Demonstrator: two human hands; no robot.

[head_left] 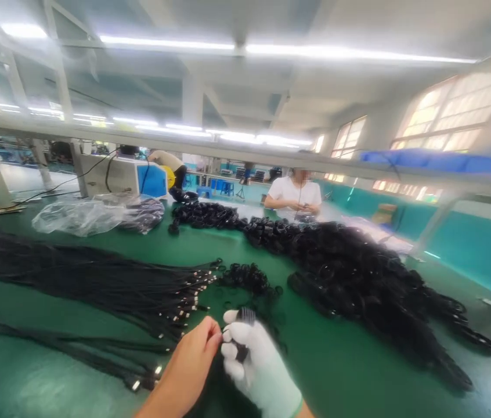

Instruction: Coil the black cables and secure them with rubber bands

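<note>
My left hand is bare, its thumb and fingers closed in a pinch; what they pinch, if anything, is too small to make out. Touching or nearly touching its fingertips is my right hand, in a white glove with a green cuff. Its fingers are wrapped round a black ribbed piece, which sticks out above the index finger; more black shows between the fingers. Left of my hands lie many long black cables with pale, shiny connector ends. A small heap of black ring-like pieces sits just beyond them.
A big pile of coiled black cables stretches across the right of the green table. Clear plastic bags and a white-and-blue box stand at the back left. A co-worker in a white shirt sits opposite; another person bends over behind.
</note>
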